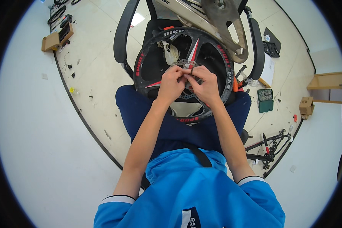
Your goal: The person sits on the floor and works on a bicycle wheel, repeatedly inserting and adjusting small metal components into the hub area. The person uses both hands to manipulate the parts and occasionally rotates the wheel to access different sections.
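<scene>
A black bicycle wheel (pixel 225 72) with red and white lettering rests flat on my lap, against a black office chair. A silver perforated brake disc (pixel 181 63) sits at its hub. My left hand (pixel 171 83) and my right hand (pixel 206 84) meet over the hub, fingertips pinched together on a small dark part (pixel 191 71) at the disc. Both hands cover most of the disc. What exactly lies between the fingers is too small to tell.
A black office chair (pixel 122 34) stands in front of me with a grey bicycle frame and chainring (pixel 221 15) above it. A green parts box (pixel 265 100), cardboard boxes (pixel 306 105), a black and red bicycle frame (pixel 268 146) and tools (pixel 62 28) lie on the floor.
</scene>
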The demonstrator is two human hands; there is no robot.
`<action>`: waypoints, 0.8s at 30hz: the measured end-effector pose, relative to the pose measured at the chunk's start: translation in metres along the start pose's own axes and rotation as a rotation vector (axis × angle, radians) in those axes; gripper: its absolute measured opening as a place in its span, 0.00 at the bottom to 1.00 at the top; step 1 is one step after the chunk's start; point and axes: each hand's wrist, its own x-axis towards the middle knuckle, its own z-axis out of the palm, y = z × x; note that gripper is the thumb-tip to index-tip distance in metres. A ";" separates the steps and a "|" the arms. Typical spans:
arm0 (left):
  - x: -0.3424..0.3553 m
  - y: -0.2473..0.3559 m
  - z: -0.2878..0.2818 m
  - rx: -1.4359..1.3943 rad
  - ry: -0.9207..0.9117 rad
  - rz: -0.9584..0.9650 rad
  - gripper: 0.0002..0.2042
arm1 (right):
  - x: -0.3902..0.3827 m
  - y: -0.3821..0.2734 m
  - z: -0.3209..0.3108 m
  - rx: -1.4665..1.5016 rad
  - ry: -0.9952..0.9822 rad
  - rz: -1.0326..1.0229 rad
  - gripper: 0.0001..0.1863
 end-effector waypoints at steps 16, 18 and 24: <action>0.007 -0.007 -0.008 0.003 -0.037 0.044 0.09 | 0.004 -0.002 0.009 0.162 0.085 0.105 0.09; 0.005 -0.005 -0.007 0.018 -0.051 0.042 0.08 | 0.002 -0.001 0.006 0.142 0.093 0.129 0.08; 0.003 0.005 -0.008 -0.026 -0.024 -0.101 0.08 | -0.003 0.005 0.006 0.050 0.082 0.287 0.08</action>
